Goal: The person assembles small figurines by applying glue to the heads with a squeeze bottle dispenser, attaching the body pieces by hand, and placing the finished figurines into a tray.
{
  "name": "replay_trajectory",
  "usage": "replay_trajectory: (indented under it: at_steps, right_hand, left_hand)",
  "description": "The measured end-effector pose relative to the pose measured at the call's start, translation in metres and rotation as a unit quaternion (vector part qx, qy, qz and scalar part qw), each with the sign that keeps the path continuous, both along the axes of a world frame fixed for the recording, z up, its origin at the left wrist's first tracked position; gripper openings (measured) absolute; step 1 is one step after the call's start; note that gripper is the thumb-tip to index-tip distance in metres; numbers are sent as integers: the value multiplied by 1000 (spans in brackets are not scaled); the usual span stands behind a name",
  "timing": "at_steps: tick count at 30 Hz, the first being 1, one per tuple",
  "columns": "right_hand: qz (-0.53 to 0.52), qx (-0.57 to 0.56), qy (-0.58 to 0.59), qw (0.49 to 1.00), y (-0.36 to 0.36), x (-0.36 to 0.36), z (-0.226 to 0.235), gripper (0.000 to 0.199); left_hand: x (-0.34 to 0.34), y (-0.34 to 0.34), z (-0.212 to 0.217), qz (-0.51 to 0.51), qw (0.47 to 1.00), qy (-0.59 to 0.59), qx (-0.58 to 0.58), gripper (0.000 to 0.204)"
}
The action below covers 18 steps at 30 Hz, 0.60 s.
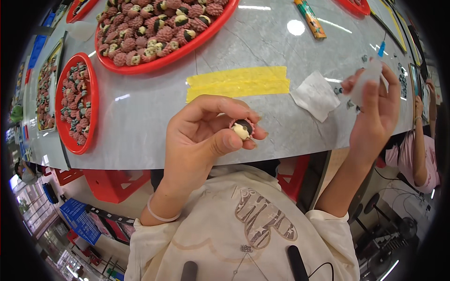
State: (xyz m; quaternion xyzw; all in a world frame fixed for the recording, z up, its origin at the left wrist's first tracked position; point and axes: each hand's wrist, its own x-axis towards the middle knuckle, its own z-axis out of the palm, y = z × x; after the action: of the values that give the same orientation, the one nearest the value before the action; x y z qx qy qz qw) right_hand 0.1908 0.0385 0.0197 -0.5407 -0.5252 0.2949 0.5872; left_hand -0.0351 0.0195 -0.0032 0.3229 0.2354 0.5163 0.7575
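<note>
Cream shirt fills the lower frame; both forearms rise from it.

Left hand: fingers curled, thumb and fingertips clamped on a lychee held just over the near edge of the grey table. The fruit is half peeled, pink skin still around the back, white flesh and a dark patch showing toward the camera.

Right hand: raised above the table's right side, well apart from the left. Fingers pinched together on a small translucent white piece; cannot tell whether it is peel, film or a tool.

Step, as I judge it: mid-way through opening the fruit, one hand steadying, the other lifted away with a bit of material. The next move likely calls for bringing the right fingers back to the lychee with a light grip so the soft flesh is not crushed.

Farther on the table: a crumpled tissue, a strip of yellow tape, then a small red tray at left and a big red tray heaped with lychees, many opened.
</note>
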Motion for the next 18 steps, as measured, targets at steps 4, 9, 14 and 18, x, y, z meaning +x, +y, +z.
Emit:
replay_trajectory:
  at_steps: [4, 9, 14, 18]
  right_hand:
    - [20, 13, -33, 999, -23, 19, 10, 41]
    - [70, -9, -10, 997, -41, 16, 19, 51]
    - [247, 12, 75, 966, -37, 2, 11, 45]
    - [238, -7, 56, 970, -37, 0, 11, 44]
  left_hand:
    - [11, -6, 7, 11, 995, 74, -59, 38]
    - [19, -9, 4, -22, 997, 36, -71, 39]
    - [24, -11, 5, -16, 996, 53, -65, 40]
    - [23, -13, 6, -1, 995, 71, -65, 40]
